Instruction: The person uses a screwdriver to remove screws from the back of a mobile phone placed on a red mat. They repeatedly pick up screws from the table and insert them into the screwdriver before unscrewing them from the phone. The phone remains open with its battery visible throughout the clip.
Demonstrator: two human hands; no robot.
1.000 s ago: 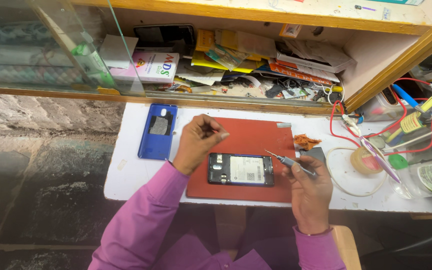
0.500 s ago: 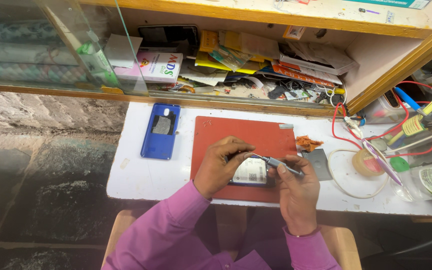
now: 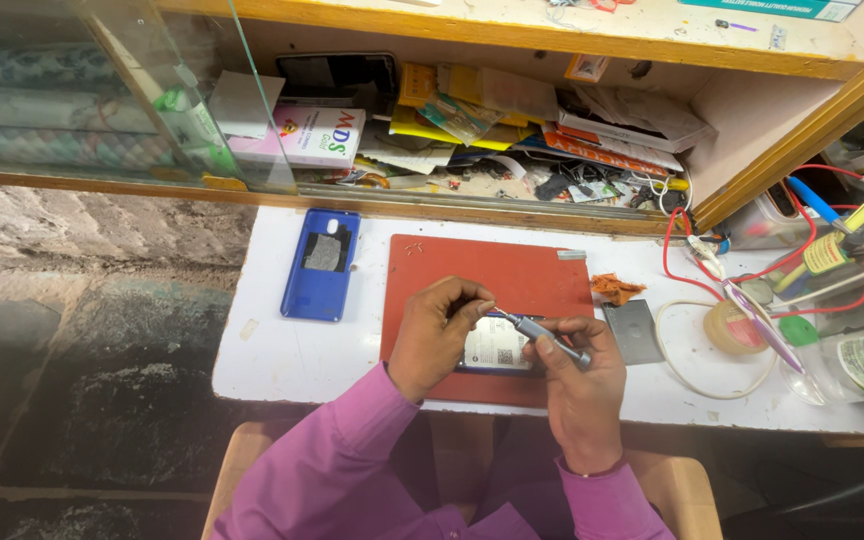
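An opened phone [image 3: 497, 347] is lying flat at lower centre of the frame, its white-labelled battery showing; a grey screwdriver [image 3: 547, 338] is slanting over it.

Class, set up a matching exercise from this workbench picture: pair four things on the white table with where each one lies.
Things:
1. blue phone back cover
2. opened phone
3. grey metal screwdriver
4. small grey square plate

Places:
A. in the right hand
B. left of the red mat
C. on the red mat, between both hands
D. just right of the red mat

Pairs: 1-B, 2-C, 3-A, 4-D
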